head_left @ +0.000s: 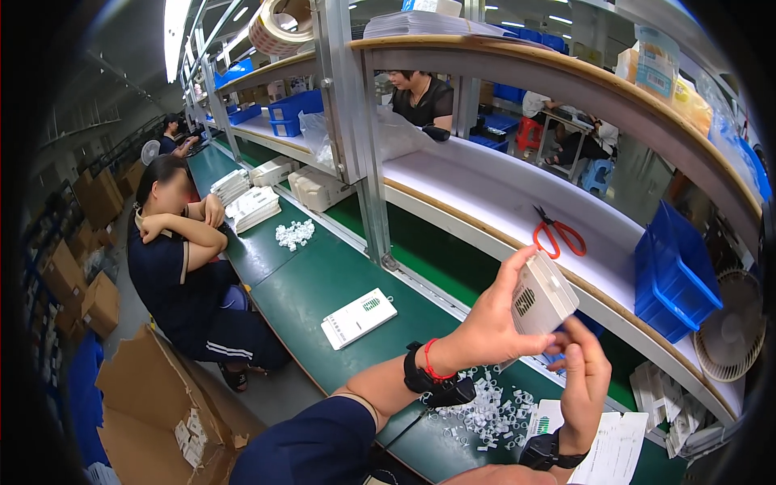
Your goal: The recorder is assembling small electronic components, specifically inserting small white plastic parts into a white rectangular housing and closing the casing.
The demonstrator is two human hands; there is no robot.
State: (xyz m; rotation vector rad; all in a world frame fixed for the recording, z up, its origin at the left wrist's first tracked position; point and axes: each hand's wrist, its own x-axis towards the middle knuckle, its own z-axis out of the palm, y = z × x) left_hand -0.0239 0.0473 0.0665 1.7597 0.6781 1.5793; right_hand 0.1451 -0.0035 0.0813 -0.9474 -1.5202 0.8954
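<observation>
My left hand grips a flat white plastic case with a dark green pattern on its face, holding it tilted above the bench. My right hand is at the lower end of this case, with bent, slightly blurred fingers. Whatever they pinch, if anything, is too small to make out. Below my hands lies a loose pile of small white plastic ring-shaped pieces. A similar white case lies flat on the green bench to the left. Another white case is partly hidden behind my right wrist.
A shelf runs above the bench, bearing red-handled cutters and a blue bin. White cases are stacked beside more small pieces. A co-worker sits at left, near an open cardboard box.
</observation>
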